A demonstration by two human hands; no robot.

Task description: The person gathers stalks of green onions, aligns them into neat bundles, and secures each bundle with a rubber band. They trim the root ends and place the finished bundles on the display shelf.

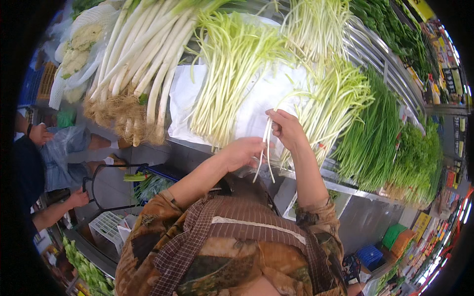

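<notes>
Between finger and thumb, my right hand grips a few thin pale sprouts, whose white ends hang down. My left hand is just left of them, its fingers at the lower part of the stems; whether it pinches them is unclear. Beyond the hands lies white paper on the display stand. A heap of the same pale yellow-green sprouts rests left of my hands, and another heap is on the right, with a small red band near its lower end.
Leeks with roots and netted cauliflower lie at the left. Green chives and leafy herbs lie right. The stand's metal edge runs before me. Another person's hand holds a black cart handle at left.
</notes>
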